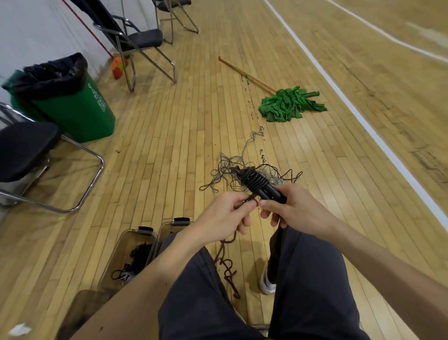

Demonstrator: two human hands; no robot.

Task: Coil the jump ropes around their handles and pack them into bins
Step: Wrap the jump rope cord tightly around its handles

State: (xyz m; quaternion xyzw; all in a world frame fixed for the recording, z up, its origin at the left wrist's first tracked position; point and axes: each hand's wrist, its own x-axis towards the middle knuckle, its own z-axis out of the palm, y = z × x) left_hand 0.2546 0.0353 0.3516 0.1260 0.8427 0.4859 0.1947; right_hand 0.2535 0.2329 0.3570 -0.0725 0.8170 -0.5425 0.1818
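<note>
Looking down, we see a clear plastic bin (120, 250) on the wooden floor (169, 145) holding bundled black rope (140, 254). Our left hand (223, 214) pinches the loose dark rope strand (251, 197) between curled fingers, just beside the black coil-wrapped jump-rope handles (263, 188), which our right hand (297, 208) clamps in its fingers above a grey-and-black rope tangle (229, 167).

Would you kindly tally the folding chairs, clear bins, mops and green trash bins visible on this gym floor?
folding chairs: 3
clear bins: 2
mop: 1
green trash bin: 1
Total: 7
</note>
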